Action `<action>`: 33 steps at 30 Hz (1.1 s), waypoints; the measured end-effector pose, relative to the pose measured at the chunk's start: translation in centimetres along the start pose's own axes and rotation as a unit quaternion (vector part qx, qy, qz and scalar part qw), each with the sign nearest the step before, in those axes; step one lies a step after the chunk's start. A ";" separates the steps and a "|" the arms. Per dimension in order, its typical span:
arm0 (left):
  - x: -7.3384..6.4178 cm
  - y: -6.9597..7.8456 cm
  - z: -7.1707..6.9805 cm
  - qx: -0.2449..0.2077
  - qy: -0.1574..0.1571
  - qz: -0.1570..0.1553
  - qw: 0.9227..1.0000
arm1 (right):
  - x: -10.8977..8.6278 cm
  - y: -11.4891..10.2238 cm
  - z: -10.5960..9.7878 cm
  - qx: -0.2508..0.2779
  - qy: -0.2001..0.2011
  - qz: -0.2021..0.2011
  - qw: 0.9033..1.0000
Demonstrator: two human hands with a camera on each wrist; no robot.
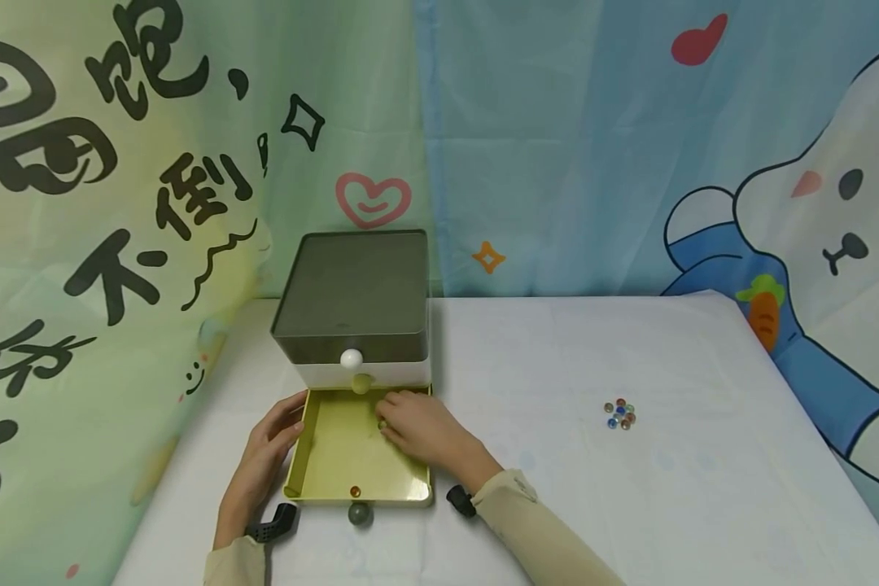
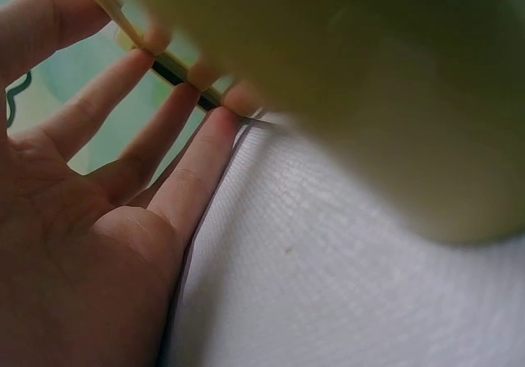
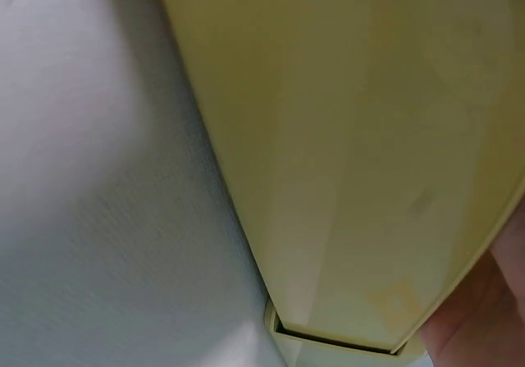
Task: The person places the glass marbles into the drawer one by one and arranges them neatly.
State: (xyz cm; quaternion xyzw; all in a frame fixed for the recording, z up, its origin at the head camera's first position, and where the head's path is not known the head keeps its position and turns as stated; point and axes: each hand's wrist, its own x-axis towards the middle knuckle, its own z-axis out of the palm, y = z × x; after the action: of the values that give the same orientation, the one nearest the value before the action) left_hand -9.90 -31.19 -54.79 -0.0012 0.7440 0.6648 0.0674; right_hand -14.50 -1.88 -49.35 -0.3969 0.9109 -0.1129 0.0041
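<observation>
A small chest point(image 1: 352, 297) with a dark green top has its bottom yellow-green drawer point(image 1: 337, 443) pulled out. My left hand point(image 1: 267, 443) lies along the drawer's left side; in the left wrist view its straight fingers point(image 2: 193, 178) touch the glossy wall. The right hand point(image 1: 425, 427) reaches over the drawer's right wall, fingers bent down inside. At its fingertips it seems to pinch a small greenish marble point(image 1: 382, 424), mostly hidden. An orange marble point(image 1: 355, 491) sits by the drawer's front wall. Only part of the right hand point(image 3: 480, 318) shows in the right wrist view, beyond the drawer wall point(image 3: 328, 178).
Several coloured glass marbles point(image 1: 620, 413) lie in a cluster on the white tablecloth point(image 1: 703, 488) to the right. Round knobs stick out from the chest, among them a white knob point(image 1: 351, 359) and a dark green knob point(image 1: 360, 513). A printed curtain point(image 1: 542, 146) hangs behind.
</observation>
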 end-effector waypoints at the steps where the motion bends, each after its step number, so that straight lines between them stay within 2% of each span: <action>1: 0.0 0.0 0.0 0.001 0.000 0.000 1.000 | 0.1 0.0 0.0 -0.007 -0.001 0.000 1.000; 18: 0.0 0.1 0.1 0.002 0.001 -0.005 1.000 | 0.7 -0.2 0.9 -0.065 0.011 0.002 0.998; 33: 0.0 0.2 0.1 0.004 0.000 -0.010 1.000 | 0.7 -0.3 0.5 -0.056 -0.003 0.012 0.998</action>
State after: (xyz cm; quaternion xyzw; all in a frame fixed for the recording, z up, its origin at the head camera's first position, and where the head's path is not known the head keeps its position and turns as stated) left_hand -9.88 -31.08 -54.63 -0.0082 0.7468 0.6609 0.0739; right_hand -14.70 -2.71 -49.75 -0.3857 0.9205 -0.0605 -0.0138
